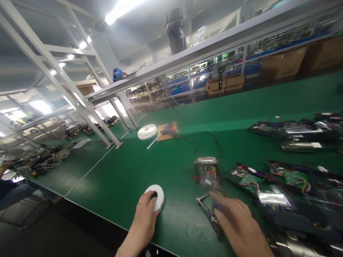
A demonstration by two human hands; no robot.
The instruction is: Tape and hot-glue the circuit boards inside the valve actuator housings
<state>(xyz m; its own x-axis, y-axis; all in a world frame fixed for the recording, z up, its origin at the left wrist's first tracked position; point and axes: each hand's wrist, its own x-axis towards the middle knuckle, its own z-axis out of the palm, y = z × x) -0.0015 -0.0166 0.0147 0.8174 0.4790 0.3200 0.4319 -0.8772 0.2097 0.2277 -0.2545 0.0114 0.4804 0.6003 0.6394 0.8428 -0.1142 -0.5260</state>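
Observation:
A roll of white tape (160,197) lies near the front edge of the green bench. My left hand (144,213) grips it, fingertips at the centre hole and thumb along the near side. Further right, my right hand (235,217) is smeared by motion over a dark-framed electronic part (210,214); whether its fingers hold that part I cannot tell. Something dark blue shows at one finger of this hand. Just beyond sits a small open unit (207,171) with a metallic top and red and yellow wires.
Several black housings with green circuit boards (249,182) cover the bench's right side. Farther back are white reels (147,131), a glue gun (169,130) on a brown board and a black cable (211,134). A metal shelf frame (171,64) spans above. A person's arm (6,166) shows far left.

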